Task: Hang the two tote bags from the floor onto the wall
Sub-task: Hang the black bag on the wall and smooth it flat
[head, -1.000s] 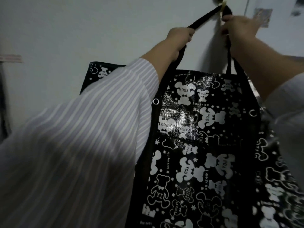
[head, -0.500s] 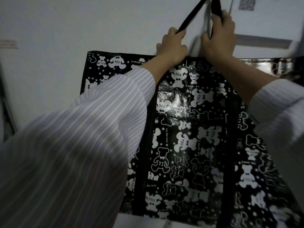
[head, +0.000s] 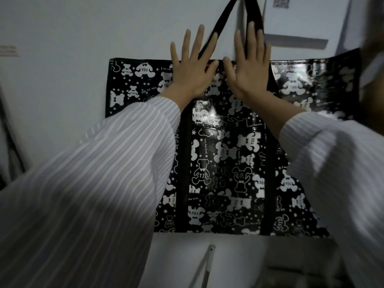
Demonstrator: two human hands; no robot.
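Left hand (head: pixel 190 68) and right hand (head: pixel 250 67), fingers spread wide, lie flat over a black bear-print tote bag (head: pixel 226 154) hanging on the wall (head: pixel 83 28).

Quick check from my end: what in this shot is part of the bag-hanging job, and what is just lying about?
Job:
- glossy black tote bag with white bear print, hanging against the wall
- its black fabric straps, running up out of frame
- left hand and right hand, open and flat on the bag's top

Lying about:
- thin grey rod below
- small grey sticker on the wall
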